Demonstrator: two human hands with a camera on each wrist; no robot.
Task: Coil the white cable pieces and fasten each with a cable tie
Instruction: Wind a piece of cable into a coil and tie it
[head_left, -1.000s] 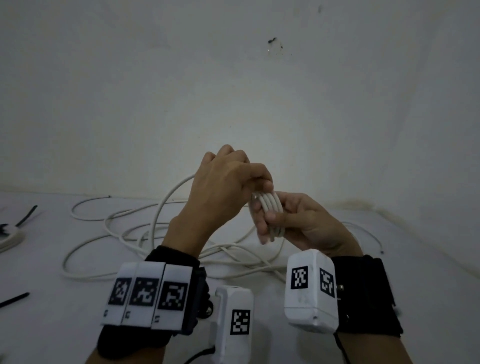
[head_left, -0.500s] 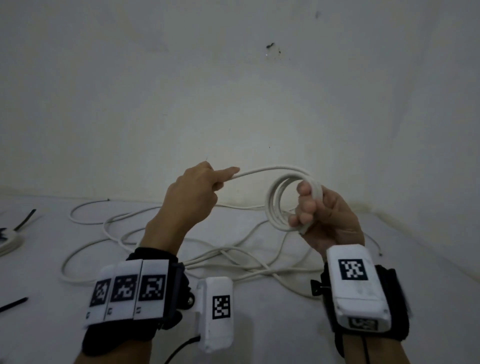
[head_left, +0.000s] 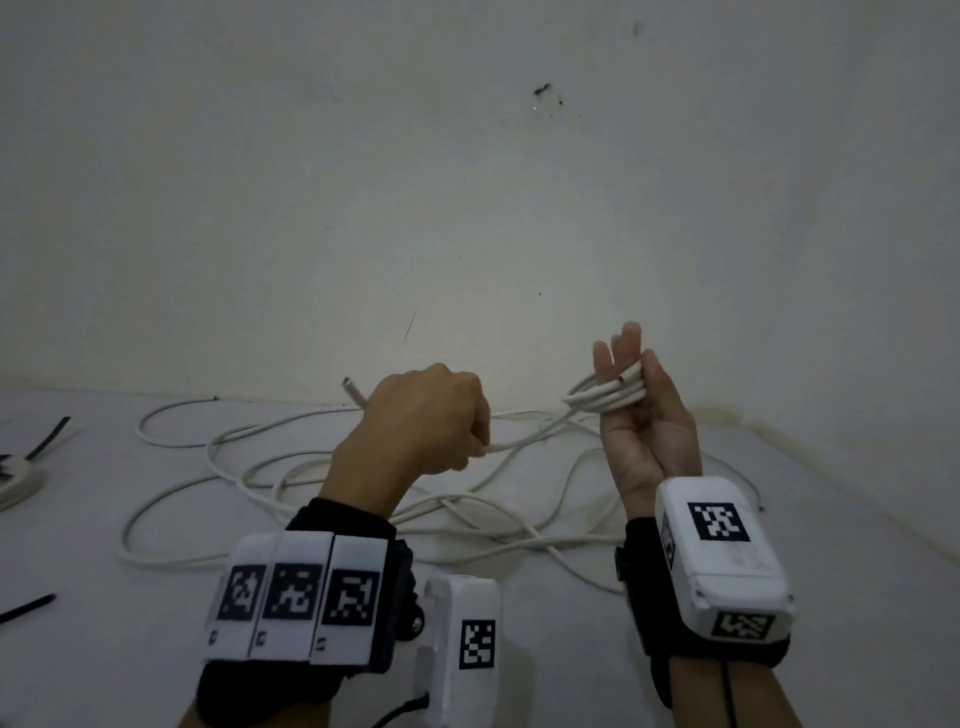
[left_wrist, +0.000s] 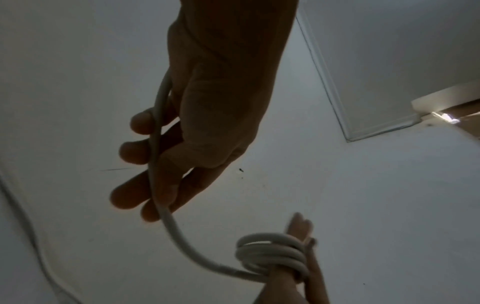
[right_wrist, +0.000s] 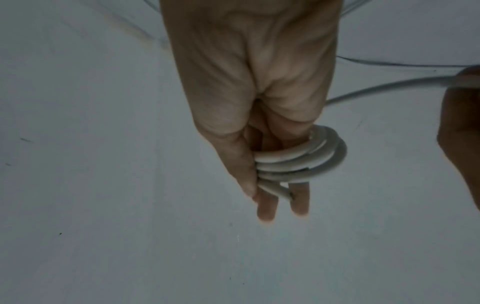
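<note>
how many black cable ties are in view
2. One cable tie lies at the head view's lower left edge; a second tie lies farther back on the left. Others may be out of frame.

White cable (head_left: 605, 397) on a white desk (head_left: 779, 519); black wristbands (head_left: 358, 525) carry white blocks (head_left: 719, 561) (black-and-white square-coded markers); black cable tie (head_left: 28, 608).

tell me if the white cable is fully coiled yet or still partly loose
Partly coiled. A few loops sit around the right hand fingers, pinned by the thumb; the left hand grips the free run, and more white cable lies loose.
</note>
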